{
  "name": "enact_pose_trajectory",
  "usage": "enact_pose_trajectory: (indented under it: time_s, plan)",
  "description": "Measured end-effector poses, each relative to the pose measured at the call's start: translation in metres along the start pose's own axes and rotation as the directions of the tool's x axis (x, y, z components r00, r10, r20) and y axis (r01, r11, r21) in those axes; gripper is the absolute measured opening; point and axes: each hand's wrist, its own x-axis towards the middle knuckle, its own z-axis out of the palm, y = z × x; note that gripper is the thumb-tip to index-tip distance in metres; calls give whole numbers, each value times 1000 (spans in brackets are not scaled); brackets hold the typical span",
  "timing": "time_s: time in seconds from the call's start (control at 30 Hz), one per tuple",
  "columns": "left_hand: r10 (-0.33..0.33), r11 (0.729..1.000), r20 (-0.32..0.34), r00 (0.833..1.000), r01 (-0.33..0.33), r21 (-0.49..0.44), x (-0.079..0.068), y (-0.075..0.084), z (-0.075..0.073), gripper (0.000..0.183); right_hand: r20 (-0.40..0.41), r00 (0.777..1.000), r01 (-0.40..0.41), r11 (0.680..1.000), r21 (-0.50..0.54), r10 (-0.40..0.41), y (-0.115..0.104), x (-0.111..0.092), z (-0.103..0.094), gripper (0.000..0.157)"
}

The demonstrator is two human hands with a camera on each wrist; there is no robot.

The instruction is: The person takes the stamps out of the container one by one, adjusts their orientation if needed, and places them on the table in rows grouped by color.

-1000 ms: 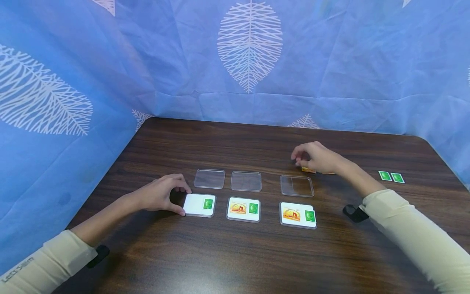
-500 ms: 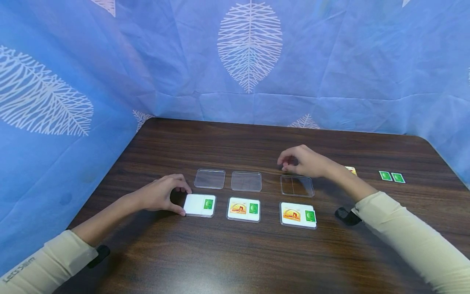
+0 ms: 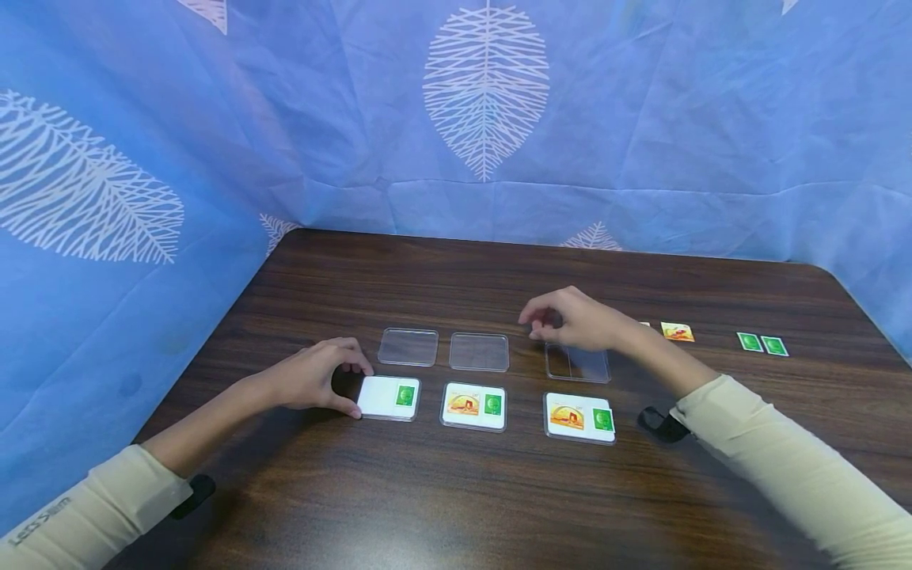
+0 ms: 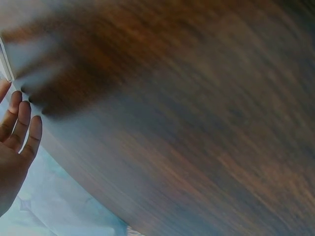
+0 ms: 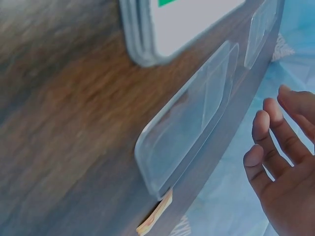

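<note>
At the left, my left hand [image 3: 313,380] holds a clear plastic case [image 3: 388,398] by its left end, thumb at the near corner and fingers at the far one. A white card with a small green stamp [image 3: 404,395] lies in it. My right hand [image 3: 573,319] hovers over the far edge of the right clear lid [image 3: 577,366], fingers bent. Nothing shows between its visible fingers [image 5: 263,123], but the thumb's grip is unclear. Behind the right wrist, an orange stamp [image 3: 677,332] lies on the table, and a second one is mostly hidden.
Two more cases, the middle one [image 3: 473,407] and the right one [image 3: 579,418], each carry an orange and a green stamp. Two empty lids [image 3: 408,347] lie behind. Two green stamps [image 3: 750,342] rest at the far right of the wooden table [image 3: 456,499]. Blue cloth [image 3: 385,103] hangs behind.
My right hand has moved left from the orange stamps to above the right lid, uncovering an orange stamp. My left hand stays at the left case.
</note>
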Motion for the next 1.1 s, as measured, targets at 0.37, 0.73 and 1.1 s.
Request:
enact_pose_trajectory:
  time_s: [0.37, 0.73, 1.1]
  plan:
    - [-5, 1000, 6, 1000, 5, -2, 0, -1, 1, 51, 4, 999, 44, 997, 59, -44, -16, 11, 11, 18]
    - [-17, 1000, 5, 1000, 17, 2, 0, 1, -1, 50, 6, 991, 130, 985, 114, -132, -28, 23, 22, 24]
    - [18, 998, -37, 999, -21, -62, -1, -4, 2, 46, 52, 975, 207, 972, 115, -214, -42, 36, 38, 24]
